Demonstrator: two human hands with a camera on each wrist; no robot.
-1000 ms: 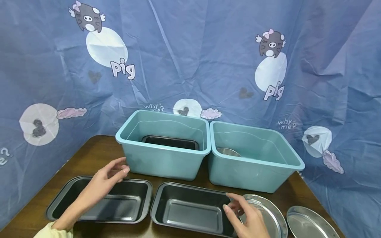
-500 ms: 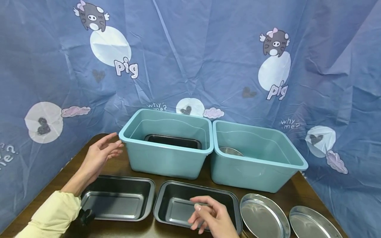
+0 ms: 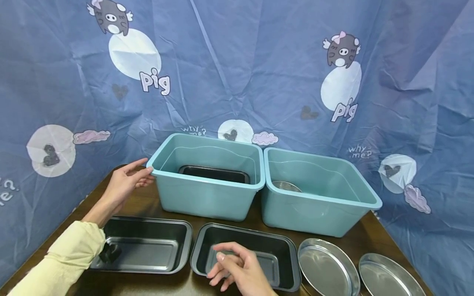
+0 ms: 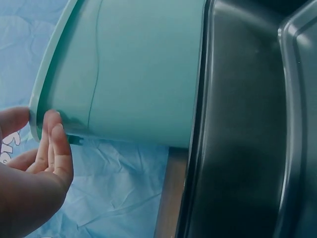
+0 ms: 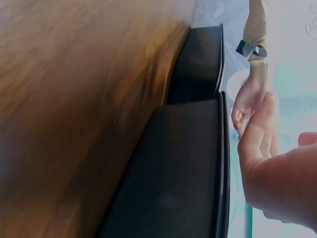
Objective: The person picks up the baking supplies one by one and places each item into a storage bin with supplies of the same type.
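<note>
At the left bin's (image 3: 203,199) near left corner, the left hand (image 3: 123,181) lightly pinches the rim; the right hand (image 3: 238,269), loosely curled and holding nothing, hangs over the right pan (image 3: 283,253); left pan (image 3: 148,253) and right bin (image 3: 314,216) flank them.

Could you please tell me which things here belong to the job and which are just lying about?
Likely part of the job:
left teal bin, its rim touched by the left hand
right teal bin
left black pan
right black pan, nearest the right hand
left round pan
right round pan

Just surroundings:
wooden table
printed curtain
</note>
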